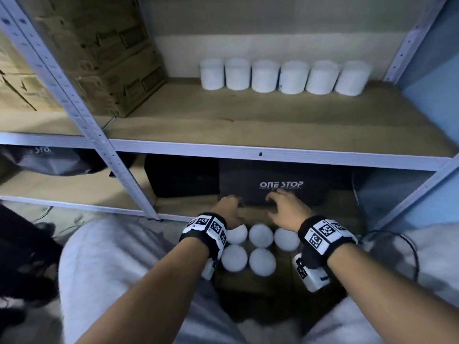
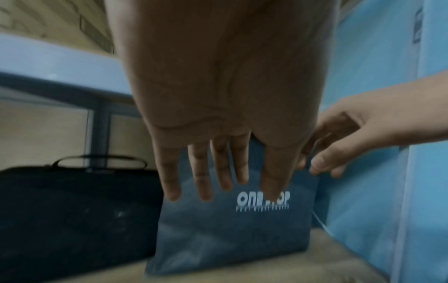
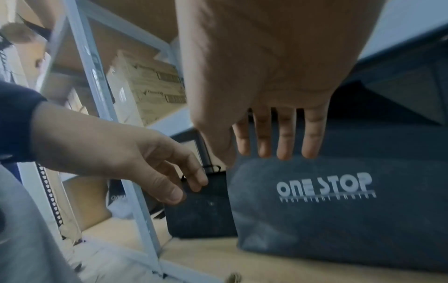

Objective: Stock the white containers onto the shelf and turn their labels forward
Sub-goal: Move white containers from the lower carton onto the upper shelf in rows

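Both hands empty, left hand (image 1: 227, 207) fingers spread, right hand (image 1: 285, 207) fingers spread, above white containers (image 1: 260, 234)

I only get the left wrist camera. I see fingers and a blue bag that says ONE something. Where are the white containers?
Observer: In the head view, six white containers stand in a row at the back of the shelf above that bag.
Operator: Are there more to put up?
Observer: Yes. Five more white containers sit lids-up in what looks like a brown box, between the person's wrists.
Operator: What does the bag say after ONE?
Observer: The right wrist view shows the whole print on the bag: ONE STOP.
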A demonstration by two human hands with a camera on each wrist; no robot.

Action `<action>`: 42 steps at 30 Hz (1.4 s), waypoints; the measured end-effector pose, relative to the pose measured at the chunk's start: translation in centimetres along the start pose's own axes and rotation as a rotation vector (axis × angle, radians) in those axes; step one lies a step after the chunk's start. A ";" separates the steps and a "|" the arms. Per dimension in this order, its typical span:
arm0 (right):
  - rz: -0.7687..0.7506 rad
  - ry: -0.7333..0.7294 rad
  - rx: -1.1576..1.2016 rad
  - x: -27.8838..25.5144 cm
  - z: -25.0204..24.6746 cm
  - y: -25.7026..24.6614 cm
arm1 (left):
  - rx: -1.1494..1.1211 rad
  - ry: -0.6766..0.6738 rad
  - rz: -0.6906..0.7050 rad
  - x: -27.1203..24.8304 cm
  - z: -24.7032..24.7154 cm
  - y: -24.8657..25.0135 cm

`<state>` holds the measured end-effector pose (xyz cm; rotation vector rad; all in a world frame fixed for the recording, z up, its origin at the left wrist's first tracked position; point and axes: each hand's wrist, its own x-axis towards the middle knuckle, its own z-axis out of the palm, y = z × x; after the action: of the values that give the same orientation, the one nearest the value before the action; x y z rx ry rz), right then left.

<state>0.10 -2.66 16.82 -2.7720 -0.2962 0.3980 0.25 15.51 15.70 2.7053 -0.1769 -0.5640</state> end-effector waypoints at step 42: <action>0.211 -0.341 -0.046 1.9 17.4 5.7 | 0.102 -0.420 -0.163 5.9 14.8 -4.0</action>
<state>-2.53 -2.55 -1.40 -2.7791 -0.0902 0.9314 -0.23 13.12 -0.55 2.6778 -0.0950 -1.2004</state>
